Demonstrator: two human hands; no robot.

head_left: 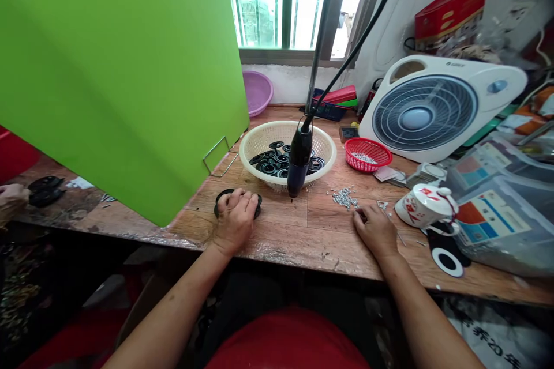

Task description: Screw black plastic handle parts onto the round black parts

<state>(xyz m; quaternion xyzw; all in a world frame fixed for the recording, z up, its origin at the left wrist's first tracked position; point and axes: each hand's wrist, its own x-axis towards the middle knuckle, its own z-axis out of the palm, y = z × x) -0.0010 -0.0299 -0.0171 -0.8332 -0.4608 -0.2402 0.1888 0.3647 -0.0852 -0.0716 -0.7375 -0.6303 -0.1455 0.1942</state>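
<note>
My left hand [236,220] is closed over a round black plastic part [220,199] lying on the wooden table, its fingers covering most of it. To the right, my right hand [377,232] rests on the tabletop with curled fingers, beside a small pile of silver screws [345,198]. Whatever its fingertips may pinch is hidden. A black electric screwdriver [299,158] hangs tip down between my hands. Behind it, a cream plastic basket [328,153] holds several black ring-shaped parts [269,168].
A tall green board [130,81] with a wire handle stands at left. At right are a red basket [383,165], a white fan [437,106], a lidded mug [422,207], a tape roll [447,262] and clear plastic boxes [497,225]. Another person's hand [12,199] shows beyond the board.
</note>
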